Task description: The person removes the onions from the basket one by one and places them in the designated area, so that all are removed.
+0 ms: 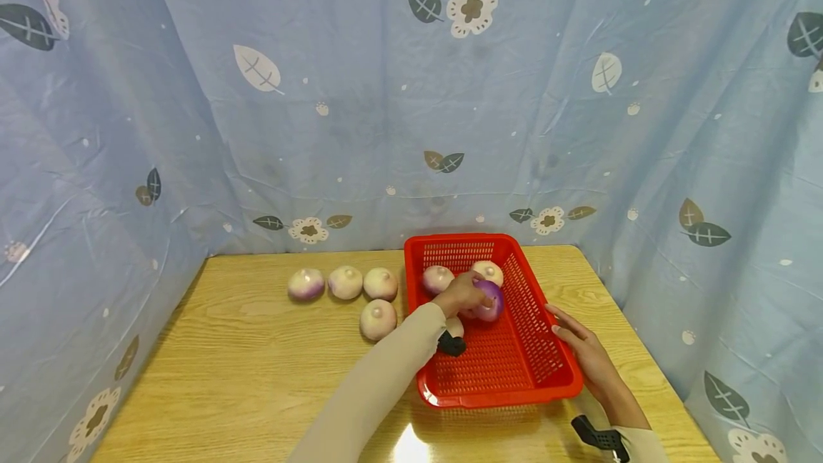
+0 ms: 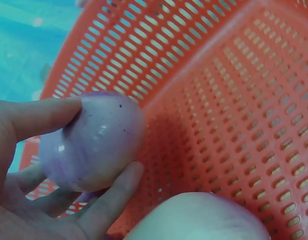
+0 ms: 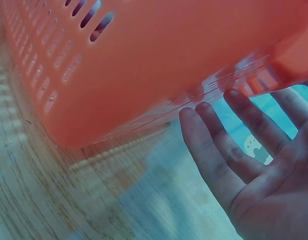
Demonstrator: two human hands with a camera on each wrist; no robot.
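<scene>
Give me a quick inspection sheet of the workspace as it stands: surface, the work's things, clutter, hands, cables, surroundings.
Surface: wooden table, light grain, glare spot at the near edge.
Work's things: red basket on the table's right half; purple onion in the left hand's grip over the basket floor; two pale onions lie at the basket's far end, a third is partly hidden under the wrist.
Clutter: four loose onions on the table left of the basket, three in a row and one nearer.
Hands: left hand holds the purple onion; right hand lies flat, fingers straight, against the basket's right wall.
Cables: nothing seen.
Surroundings: blue curtain with leaf and flower print on three sides.
</scene>
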